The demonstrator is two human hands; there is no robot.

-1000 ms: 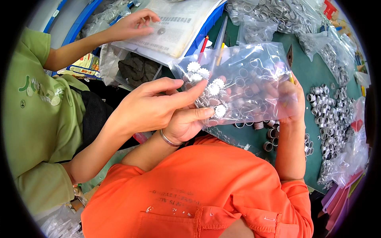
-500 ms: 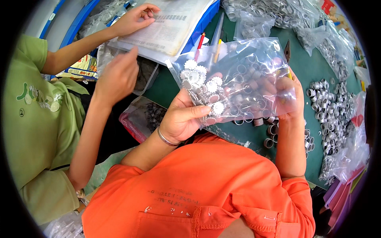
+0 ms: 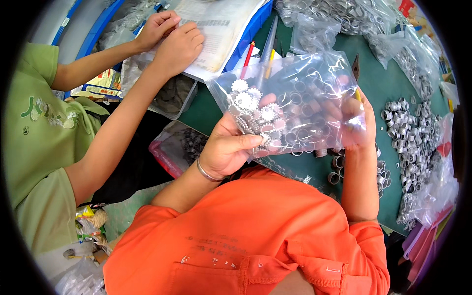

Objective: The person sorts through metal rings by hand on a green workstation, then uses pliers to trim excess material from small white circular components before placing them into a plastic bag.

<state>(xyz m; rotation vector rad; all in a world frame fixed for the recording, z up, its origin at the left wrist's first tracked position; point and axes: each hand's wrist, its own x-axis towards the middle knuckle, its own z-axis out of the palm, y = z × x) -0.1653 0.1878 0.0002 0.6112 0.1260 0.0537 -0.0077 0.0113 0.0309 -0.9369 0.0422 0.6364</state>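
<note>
A clear plastic bag [image 3: 319, 73] is stretched between my two hands above the green table. Several small toothed, gear-like metal pieces [image 3: 247, 100] are gathered at its left end. My left hand [image 3: 228, 147] grips that end, thumb in front and fingers behind the bag. At the other end my right hand [image 3: 358, 118] is closed on the bag, its fingers partly seen through the plastic; a thin yellow thing [image 3: 358, 95] shows by its fingertips. Through the bag, grey metal rings show, and I cannot tell whether they lie inside it or on the table behind.
Loose metal rings [image 3: 405, 142] cover the right of the green table [image 3: 383, 73]. Bags of rings [image 3: 344, 17] lie at the back. Pliers [image 3: 356, 66], a red pencil [image 3: 248, 59] and a clear tub [image 3: 184, 98] are nearby. At left, a co-worker's hands [image 3: 179, 46] rest over a printed sheet [image 3: 211, 54].
The co-worker's nearer hand has moved up and right to meet the other over the sheet. My hands keep their hold; the toothed pieces in the bag have shifted slightly.
</note>
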